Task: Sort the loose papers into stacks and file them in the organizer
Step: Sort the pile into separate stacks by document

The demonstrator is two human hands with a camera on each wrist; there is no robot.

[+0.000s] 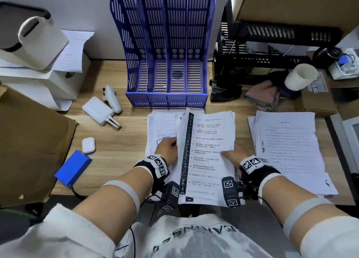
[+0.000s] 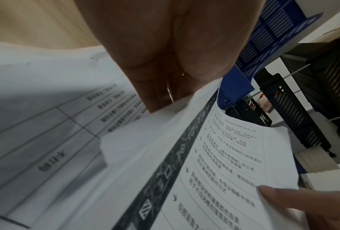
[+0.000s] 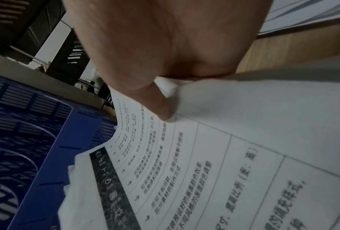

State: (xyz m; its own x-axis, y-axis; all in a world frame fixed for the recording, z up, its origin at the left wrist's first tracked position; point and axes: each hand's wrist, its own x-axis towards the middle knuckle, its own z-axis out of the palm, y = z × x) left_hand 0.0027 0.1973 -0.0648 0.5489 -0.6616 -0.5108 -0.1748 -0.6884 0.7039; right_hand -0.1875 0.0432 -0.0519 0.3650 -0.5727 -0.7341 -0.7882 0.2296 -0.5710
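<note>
The blue slotted organizer (image 1: 165,63) stands at the back of the wooden desk; its compartments show no papers. In front of it I hold a bundle of printed sheets (image 1: 207,150) with a dark strip down its left margin, raised off a lower pile with a table sheet (image 1: 161,125). My left hand (image 1: 168,146) grips the bundle's left edge, fingers tucked behind it (image 2: 165,54). My right hand (image 1: 231,155) pinches the right edge, thumb on top (image 3: 163,109). A second paper stack (image 1: 287,150) lies to the right. The organizer also shows in the wrist views (image 2: 273,31) (image 3: 37,140).
Left of the papers lie a white power bank (image 1: 97,110), an earbud case (image 1: 88,145), a blue box (image 1: 73,167) and a cardboard flap (image 1: 29,150). A black mesh rack (image 1: 262,49), a paper cup (image 1: 300,76) and a cloth (image 1: 262,97) sit at the right.
</note>
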